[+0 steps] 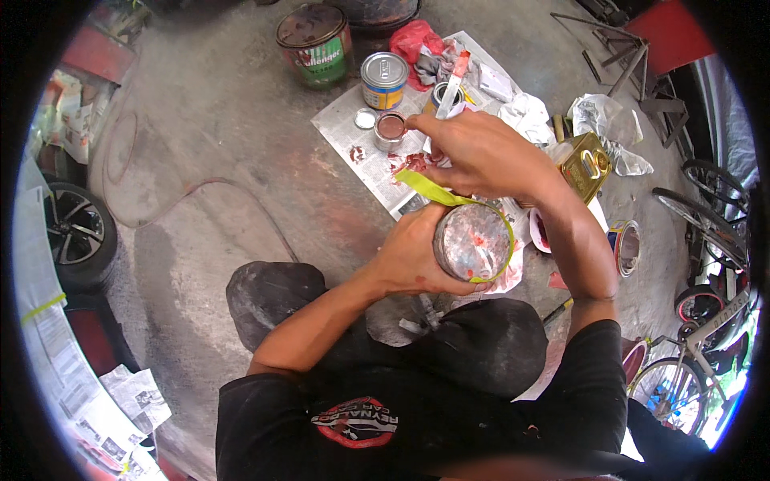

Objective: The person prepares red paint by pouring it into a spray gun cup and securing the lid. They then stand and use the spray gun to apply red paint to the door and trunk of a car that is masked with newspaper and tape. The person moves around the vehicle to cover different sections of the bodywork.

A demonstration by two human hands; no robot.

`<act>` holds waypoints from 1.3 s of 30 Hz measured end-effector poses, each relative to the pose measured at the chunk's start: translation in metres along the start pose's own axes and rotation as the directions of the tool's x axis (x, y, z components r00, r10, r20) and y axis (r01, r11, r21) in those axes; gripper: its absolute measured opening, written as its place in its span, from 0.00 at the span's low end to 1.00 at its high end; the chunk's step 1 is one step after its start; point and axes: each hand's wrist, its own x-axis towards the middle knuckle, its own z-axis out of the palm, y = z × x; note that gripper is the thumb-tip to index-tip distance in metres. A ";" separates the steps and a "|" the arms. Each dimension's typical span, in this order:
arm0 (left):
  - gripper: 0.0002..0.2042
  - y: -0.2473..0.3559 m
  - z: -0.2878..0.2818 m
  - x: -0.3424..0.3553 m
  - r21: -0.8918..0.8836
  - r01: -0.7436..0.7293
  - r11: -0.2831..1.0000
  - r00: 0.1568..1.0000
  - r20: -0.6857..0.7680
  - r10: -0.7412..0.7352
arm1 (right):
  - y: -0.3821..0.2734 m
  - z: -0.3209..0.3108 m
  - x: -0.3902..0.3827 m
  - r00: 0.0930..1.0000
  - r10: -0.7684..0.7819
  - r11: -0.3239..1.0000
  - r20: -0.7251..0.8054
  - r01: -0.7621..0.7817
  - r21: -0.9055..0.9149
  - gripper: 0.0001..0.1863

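My left hand [405,252] is wrapped round a round can [473,240], tilted so its paint-smeared flat end faces up. A yellow-green strip of masking tape [431,188] runs along the can's rim, its loose end sticking out to the upper left. Over that end is my right hand [485,148], fingers bent and closed at the tape; the fingertips are partly hidden. A flat spatula [455,84] with a red-smeared tip shows just beyond the right hand; whether the hand touches it I cannot tell. Close by stands a small open tin [391,128] of brownish-red paste.
Newspaper [341,120] covers the floor ahead, bearing a lidded yellow-blue can [384,78], a small round lid [365,119] and crumpled rags. Behind is a green tub [315,48]. A gold rectangular tin [585,168] stands right. A wheel [76,232] lies left, bicycles [682,377] right.
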 end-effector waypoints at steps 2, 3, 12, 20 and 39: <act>0.47 -0.001 0.000 0.000 -0.020 -0.044 0.999 0.999 -0.024 0.044 | 0.005 -0.005 0.003 0.980 0.125 0.966 0.152 -0.156 0.206 0.25; 0.46 -0.003 0.000 0.001 -0.026 -0.067 0.997 0.997 -0.036 0.066 | 0.011 -0.010 0.001 0.970 0.161 0.911 0.181 -0.216 0.351 0.24; 0.40 -0.008 -0.001 0.000 -0.042 -0.059 0.997 0.998 0.010 0.060 | 0.004 0.004 0.007 0.963 0.067 0.797 0.262 -0.210 0.566 0.29; 0.41 -0.010 0.000 0.001 -0.006 -0.065 0.998 0.997 -0.036 0.065 | -0.003 0.016 0.025 0.981 0.145 0.864 0.130 -0.189 0.466 0.30; 0.25 -0.063 -0.014 0.001 -0.144 -0.153 0.978 0.950 -0.295 0.106 | -0.082 0.031 -0.009 0.966 -0.153 0.986 -0.207 0.164 0.036 0.44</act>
